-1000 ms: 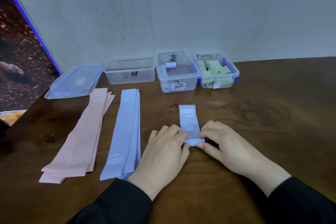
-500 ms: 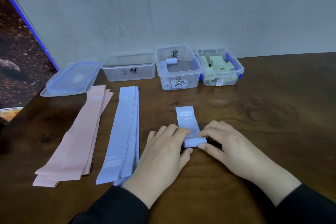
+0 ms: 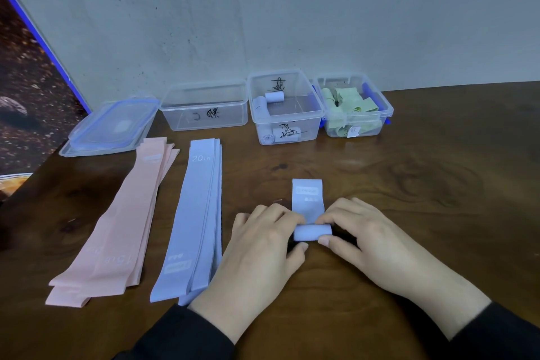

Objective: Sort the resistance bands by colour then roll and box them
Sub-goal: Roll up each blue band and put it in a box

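Observation:
A blue resistance band (image 3: pixel 309 199) lies on the table in front of me, its near end wound into a thick roll (image 3: pixel 312 232). My left hand (image 3: pixel 263 251) pinches the roll's left end and my right hand (image 3: pixel 371 240) pinches its right end, fingers over the top and thumbs at the front. To the left lie a flat stack of blue bands (image 3: pixel 195 222) and a flat stack of pink bands (image 3: pixel 122 225). At the back stand three clear boxes: an empty one (image 3: pixel 204 108), one holding blue rolls (image 3: pixel 285 108) and one holding green rolls (image 3: pixel 353 105).
Clear box lids with blue clips (image 3: pixel 111 126) are stacked at the back left by the table's left edge. A grey wall rises right behind the boxes. Bare dark wooden table (image 3: pixel 438 184) spreads to the right of my hands.
The roll has grown thicker and moved away from me, and the flat tail of the band beyond it has become shorter. Both hands followed it.

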The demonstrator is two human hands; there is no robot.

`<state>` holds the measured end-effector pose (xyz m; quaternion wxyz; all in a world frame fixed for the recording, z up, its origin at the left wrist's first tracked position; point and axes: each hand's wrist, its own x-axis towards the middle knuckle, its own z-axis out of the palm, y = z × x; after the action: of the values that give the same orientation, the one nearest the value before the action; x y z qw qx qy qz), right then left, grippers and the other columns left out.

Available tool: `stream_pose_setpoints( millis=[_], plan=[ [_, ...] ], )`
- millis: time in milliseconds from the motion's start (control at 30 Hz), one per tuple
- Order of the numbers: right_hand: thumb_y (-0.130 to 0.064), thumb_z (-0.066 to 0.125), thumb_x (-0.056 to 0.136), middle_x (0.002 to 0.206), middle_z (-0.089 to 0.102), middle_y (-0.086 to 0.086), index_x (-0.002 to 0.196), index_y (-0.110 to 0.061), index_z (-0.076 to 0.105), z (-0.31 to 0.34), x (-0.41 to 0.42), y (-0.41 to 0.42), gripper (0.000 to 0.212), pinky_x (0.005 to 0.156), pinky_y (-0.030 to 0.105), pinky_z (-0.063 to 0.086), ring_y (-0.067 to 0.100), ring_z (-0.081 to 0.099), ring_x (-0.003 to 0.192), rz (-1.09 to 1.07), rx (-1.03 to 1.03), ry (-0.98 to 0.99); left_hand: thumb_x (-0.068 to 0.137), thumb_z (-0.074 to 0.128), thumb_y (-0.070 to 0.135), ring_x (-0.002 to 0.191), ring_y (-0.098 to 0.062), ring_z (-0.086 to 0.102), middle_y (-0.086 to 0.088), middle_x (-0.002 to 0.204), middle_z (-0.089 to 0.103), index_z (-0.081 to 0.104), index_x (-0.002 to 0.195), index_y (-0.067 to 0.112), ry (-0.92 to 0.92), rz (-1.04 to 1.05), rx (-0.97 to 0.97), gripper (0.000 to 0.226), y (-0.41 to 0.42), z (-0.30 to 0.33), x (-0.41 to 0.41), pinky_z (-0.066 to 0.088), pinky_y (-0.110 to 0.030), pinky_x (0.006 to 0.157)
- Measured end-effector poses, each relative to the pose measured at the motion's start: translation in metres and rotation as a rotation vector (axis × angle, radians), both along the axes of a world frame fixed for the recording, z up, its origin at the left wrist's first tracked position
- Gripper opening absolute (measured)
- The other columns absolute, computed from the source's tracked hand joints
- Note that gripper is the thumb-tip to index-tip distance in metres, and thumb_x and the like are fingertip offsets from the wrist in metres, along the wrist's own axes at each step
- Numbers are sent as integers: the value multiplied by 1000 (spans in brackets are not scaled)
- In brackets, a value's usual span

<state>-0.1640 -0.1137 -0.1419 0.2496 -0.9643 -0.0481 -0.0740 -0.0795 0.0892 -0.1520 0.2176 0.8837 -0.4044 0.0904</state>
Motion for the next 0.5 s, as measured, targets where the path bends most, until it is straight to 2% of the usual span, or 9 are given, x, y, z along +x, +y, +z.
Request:
stream_pose_setpoints(
  millis=[100, 167, 267, 367, 500],
  plan=[
    [-53, 49, 96, 108, 52, -25, 117, -38, 66, 1, -1, 2, 30, 96, 22, 40, 6, 50, 108, -16, -2, -7, 93, 61, 37, 98, -8, 53, 16, 106, 60, 66, 113, 32, -8, -2, 6, 21, -1, 1, 1, 46, -35, 85],
    [-57, 54, 92, 110, 51, -27, 121, -37, 65, 2, -1, 3, 37, 97, 20, 40, 4, 49, 110, -30, 17, -1, 94, 56, 38, 96, -8, 52, 15, 106, 58, 67, 114, 32, -13, 1, 15, 23, 0, 1, 0, 46, -36, 84],
    [-52, 61, 90, 108, 53, -26, 115, -39, 65, 2, -1, 2, 28, 96, 21, 40, 5, 51, 109, -33, 26, -9, 95, 49, 41, 97, -8, 52, 15, 107, 58, 67, 116, 31, -4, 9, 19, 30, 0, 2, -1, 45, -35, 85],
    [-52, 56, 94, 110, 53, -26, 114, -38, 68, 1, -1, 2, 27, 97, 19, 39, 6, 50, 110, -36, 25, 2, 93, 56, 41, 102, -8, 53, 15, 112, 60, 64, 122, 31, 20, 20, 8, 32, 0, 2, 0, 44, -34, 88],
    [-54, 52, 95, 110, 51, -27, 119, -38, 66, 1, -1, 2, 32, 97, 19, 39, 5, 49, 111, -35, 25, 8, 94, 61, 35, 100, -8, 52, 17, 109, 59, 63, 114, 32, 33, 11, 2, 21, 1, 5, 1, 44, -36, 89]
  ],
)
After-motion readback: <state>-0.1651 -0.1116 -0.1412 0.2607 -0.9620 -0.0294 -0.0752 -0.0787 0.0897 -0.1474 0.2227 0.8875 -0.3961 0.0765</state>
